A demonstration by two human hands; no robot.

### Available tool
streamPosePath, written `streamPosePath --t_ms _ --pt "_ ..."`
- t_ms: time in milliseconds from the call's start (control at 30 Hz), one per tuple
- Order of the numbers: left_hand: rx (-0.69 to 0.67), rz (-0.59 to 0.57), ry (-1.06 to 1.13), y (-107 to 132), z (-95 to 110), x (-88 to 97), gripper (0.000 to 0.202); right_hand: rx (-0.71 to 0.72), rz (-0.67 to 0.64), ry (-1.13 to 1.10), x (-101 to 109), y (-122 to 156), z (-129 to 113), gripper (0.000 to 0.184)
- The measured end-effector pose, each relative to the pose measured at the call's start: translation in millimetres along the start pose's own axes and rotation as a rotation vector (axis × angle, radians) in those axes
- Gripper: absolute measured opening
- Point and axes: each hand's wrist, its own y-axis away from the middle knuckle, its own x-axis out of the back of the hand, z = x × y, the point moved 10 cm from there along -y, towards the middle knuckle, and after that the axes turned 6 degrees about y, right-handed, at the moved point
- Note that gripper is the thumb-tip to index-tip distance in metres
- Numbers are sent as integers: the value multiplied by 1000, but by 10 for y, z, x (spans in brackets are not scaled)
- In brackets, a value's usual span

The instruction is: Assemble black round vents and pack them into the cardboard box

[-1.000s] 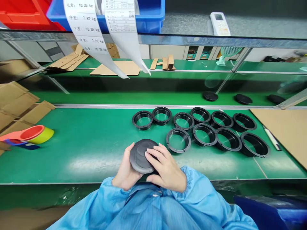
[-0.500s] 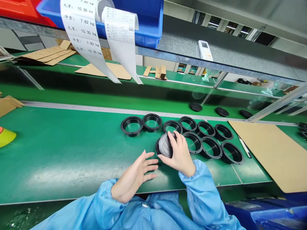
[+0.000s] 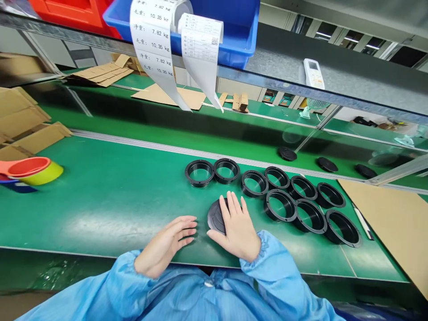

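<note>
The right hand's open grip (image 3: 238, 234) lies flat on a round black disc, perhaps rubber (image 3: 216, 217), on the green bench (image 3: 100, 214); the left hand's open grip (image 3: 165, 245) holds nothing, just beside it.

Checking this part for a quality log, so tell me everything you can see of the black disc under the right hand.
The disc is round and black, with a matte look like moulded plastic or rubber, and raised concentric ridges on its upper face. The right hand covers most of it, with spread fingers resting on top. It seems to lie flat on the green bench, just left of the nearest black ring. The left hand is close by but not touching it.
</note>
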Motion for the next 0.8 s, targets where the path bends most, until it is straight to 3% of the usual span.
streamPosePath --t_ms 67,133,200,333,433,533,633,733,800 --pt "-18 48 24 39 37 141 40 -1 128 5 341 -48 9 88" --pt "-34 95 53 85 63 258 38 -49 211 29 501 -67 44 87" --pt "-41 120 74 127 77 329 38 -55 140 68 312 -91 18 91" --pt "-43 86 63 163 113 332 42 -61 -157 134 -388 -72 29 107" --pt "-88 59 -15 261 148 281 41 -53 -224 150 -450 -19 -36 113" --pt "-117 -6 -186 485 71 160 51 82 -79 115 -155 44 -429 102" --pt "-266 -179 -308 709 86 39 90 361 216 32 165 101 -1039 92" --pt "-464 -173 -210 991 237 322 104 623 434 -11 307 113 -1692 87" --pt "-547 -64 -128 1290 280 653 102 783 532 -68 398 163 -2086 83"
